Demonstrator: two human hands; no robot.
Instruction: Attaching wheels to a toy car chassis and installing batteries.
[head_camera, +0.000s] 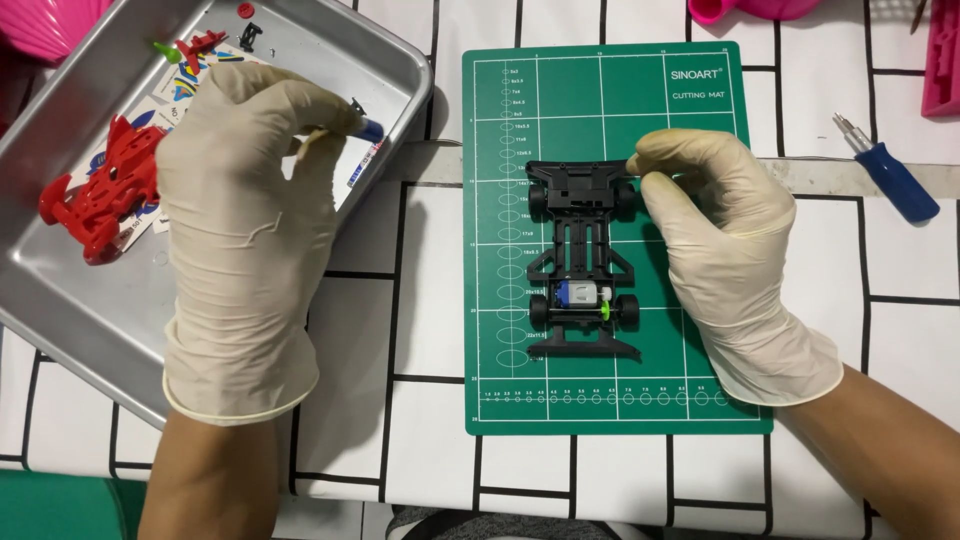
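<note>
cream latex gloves cover the left hand (245, 230) and right hand (725, 240), a black toy car chassis (583, 258) lies on a green cutting mat (700, 400) with white gridlines, and a red car body (105, 190) sits in a silver tray (70, 330).

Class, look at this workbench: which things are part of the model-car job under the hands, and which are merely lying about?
In use:
black car chassis, steadied by the right hand
small blue part, pinched by the left hand
green cutting mat
metal tray
red car body

Lying about:
blue-handled screwdriver
pink plastic items
</note>
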